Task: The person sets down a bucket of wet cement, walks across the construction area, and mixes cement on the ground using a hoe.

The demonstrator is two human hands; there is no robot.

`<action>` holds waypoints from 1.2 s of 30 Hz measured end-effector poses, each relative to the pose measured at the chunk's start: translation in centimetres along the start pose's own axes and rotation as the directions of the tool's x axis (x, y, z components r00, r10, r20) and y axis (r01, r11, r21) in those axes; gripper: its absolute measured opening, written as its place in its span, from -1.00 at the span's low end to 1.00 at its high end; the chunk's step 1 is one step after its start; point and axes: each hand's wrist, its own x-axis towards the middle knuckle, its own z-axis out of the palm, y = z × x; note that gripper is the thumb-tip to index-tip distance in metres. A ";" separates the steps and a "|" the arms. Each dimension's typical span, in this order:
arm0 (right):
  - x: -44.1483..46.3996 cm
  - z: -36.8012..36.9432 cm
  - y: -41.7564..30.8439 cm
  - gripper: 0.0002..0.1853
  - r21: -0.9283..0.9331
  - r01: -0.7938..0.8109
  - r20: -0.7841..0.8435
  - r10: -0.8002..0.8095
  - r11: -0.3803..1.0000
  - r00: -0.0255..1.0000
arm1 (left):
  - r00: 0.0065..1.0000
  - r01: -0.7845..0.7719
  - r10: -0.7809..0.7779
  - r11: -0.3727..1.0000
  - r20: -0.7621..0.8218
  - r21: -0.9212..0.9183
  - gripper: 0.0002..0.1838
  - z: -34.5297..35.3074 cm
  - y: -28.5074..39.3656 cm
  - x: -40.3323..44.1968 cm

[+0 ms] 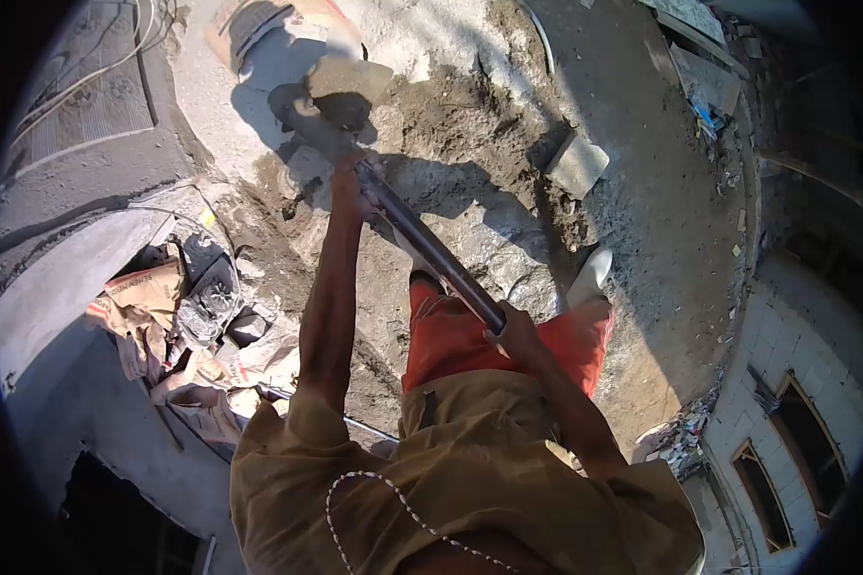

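Observation:
My left hand (348,182) is wrapped around the upper shaft of a long-handled hoe (422,235), near its head. My right hand (516,335) grips the butt end of the handle, close to my waist. The shaft slants from lower right to upper left in front of me. At its far end, the flat blade (355,77) is smeared by motion and partly merges with shadow, so I cannot tell whether it touches the material. Below it spreads a grey and brown heap of powder and soil (431,115).
Beyond the blade lies a paper sack (326,14). Torn cement bags and rubble (192,326) are piled at left. A pale block (578,165) sits right of the heap. My booted foot (593,273) stands on the ground. A block wall (786,402) with window openings rises at right.

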 end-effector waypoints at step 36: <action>8.8 5.6 21.5 -0.62 0.424 -0.453 0.286 0.359 0.784 0.888 | 0.975 0.221 -0.044 0.340 -0.219 0.914 -0.70 -6.7 -43.0 10.5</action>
